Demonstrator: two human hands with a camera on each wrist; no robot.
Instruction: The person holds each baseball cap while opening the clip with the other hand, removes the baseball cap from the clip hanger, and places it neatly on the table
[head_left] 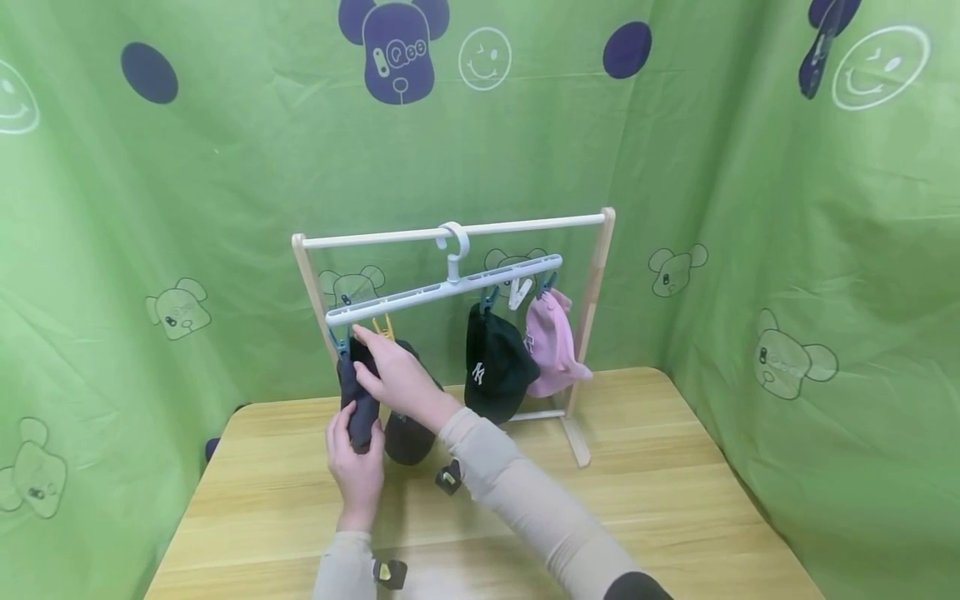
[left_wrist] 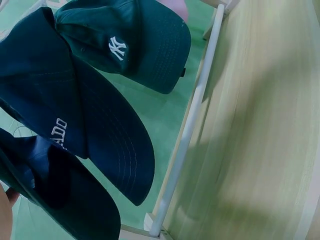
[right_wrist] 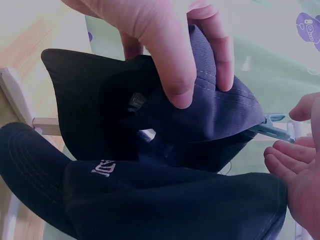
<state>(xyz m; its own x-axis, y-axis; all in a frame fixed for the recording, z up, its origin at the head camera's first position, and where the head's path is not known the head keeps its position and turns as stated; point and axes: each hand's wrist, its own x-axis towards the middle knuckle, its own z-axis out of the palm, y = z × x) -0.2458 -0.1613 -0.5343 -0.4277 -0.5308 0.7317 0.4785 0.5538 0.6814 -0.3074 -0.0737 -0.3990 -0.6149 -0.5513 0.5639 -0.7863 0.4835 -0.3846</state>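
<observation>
My left hand point(head_left: 354, 471) grips a dark navy cap point(head_left: 360, 400) from below; in the right wrist view its thumb and fingers pinch the crown fabric. A blue clothespin point(right_wrist: 272, 129) bites the cap's edge, under the left end of the hanger point(head_left: 450, 287). My right hand point(head_left: 405, 379) is beside that clothespin, with thumb and fingers spread apart around its handles. Just right of it hangs another dark cap point(left_wrist: 40, 95) with white lettering, below a yellow clothespin point(head_left: 384, 327).
A black cap point(head_left: 498, 367) with a white NY logo and a pink cap point(head_left: 553, 346) hang at the hanger's right, with a white clothespin point(head_left: 519, 293) between their clips. The hanger tilts, hooked on a rack's rail point(head_left: 532, 225). The rack stands on a wooden table point(head_left: 645, 500).
</observation>
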